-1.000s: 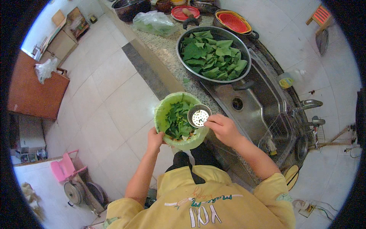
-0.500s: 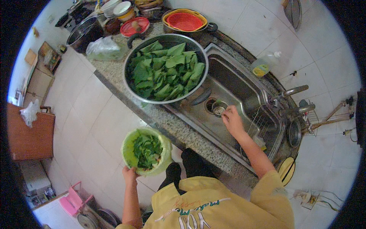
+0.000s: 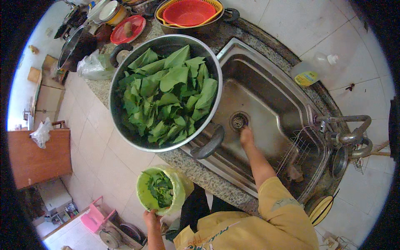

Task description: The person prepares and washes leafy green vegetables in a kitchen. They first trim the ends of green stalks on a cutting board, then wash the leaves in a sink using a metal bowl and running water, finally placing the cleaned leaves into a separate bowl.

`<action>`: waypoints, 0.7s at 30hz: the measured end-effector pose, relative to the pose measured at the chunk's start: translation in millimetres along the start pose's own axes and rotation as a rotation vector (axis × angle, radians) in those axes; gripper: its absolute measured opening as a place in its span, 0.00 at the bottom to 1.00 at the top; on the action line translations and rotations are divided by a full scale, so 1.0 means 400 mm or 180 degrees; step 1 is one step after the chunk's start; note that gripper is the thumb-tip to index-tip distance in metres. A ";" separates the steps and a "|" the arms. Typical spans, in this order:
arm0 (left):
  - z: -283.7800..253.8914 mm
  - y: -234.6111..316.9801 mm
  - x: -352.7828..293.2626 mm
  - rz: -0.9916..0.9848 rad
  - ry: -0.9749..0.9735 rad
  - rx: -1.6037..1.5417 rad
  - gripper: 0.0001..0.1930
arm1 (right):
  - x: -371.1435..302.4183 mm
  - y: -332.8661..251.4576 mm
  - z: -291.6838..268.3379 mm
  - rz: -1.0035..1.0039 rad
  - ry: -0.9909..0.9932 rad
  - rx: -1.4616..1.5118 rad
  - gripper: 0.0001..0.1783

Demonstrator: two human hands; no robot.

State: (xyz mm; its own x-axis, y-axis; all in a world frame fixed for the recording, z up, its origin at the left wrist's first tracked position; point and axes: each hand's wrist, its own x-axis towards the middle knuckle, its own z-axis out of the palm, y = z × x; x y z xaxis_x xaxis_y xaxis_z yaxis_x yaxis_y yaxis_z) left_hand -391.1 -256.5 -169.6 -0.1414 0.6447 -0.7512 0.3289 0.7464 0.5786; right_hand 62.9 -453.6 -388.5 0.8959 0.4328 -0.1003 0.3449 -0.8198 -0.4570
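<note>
"Your hands?"
"My left hand [image 3: 152,217] grips the bin [image 3: 180,191], near left; my right hand [image 3: 246,135] is at the strainer [image 3: 238,121] in the sink [image 3: 266,112], right. Whether it's gripping, I can't tell."

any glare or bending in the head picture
In the head view, the sink bends along its back edge, with a pale sheen on its floor; head view, upper left: a strip is washed out, while the leaves look fairly clear.
</note>
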 end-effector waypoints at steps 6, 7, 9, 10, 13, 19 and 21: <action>0.026 -0.009 0.007 -0.0067 0.0093 0.0017 0.12 | 0.080 -0.018 -0.016 0.0845 0.0484 0.1061 0.13; 0.023 -0.007 0.009 -0.0060 0.0122 0.0111 0.13 | 0.101 -0.032 -0.029 0.0707 0.0363 0.0803 0.14; 0.024 -0.010 0.007 -0.0073 0.0021 -0.0144 0.13 | 0.134 -0.048 -0.054 0.0430 0.0117 0.0280 0.18; 0.025 -0.012 0.006 -0.0082 -0.0032 -0.0268 0.14 | 0.146 -0.046 -0.047 0.0190 0.0248 -0.0018 0.20; 0.027 -0.015 0.003 -0.0162 0.0005 -0.0430 0.14 | 0.182 -0.039 -0.030 -0.0266 0.0226 -0.0840 0.26; 0.028 0.001 -0.009 -0.0213 0.0008 -0.0121 0.14 | 0.222 0.024 -0.004 -0.0759 -0.0054 -0.1217 0.21; 0.022 -0.010 -0.003 -0.0205 0.0046 -0.0161 0.14 | 0.235 0.037 -0.012 -0.0714 -0.0083 -0.0850 0.16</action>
State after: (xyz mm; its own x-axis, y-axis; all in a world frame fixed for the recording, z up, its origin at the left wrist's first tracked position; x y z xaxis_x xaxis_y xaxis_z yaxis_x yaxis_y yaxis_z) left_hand -384.0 -261.7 -173.7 -0.1744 0.5973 -0.7829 0.2711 0.7934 0.5449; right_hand 153.6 -426.6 -400.4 0.7832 0.6199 -0.0475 0.5966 -0.7709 -0.2232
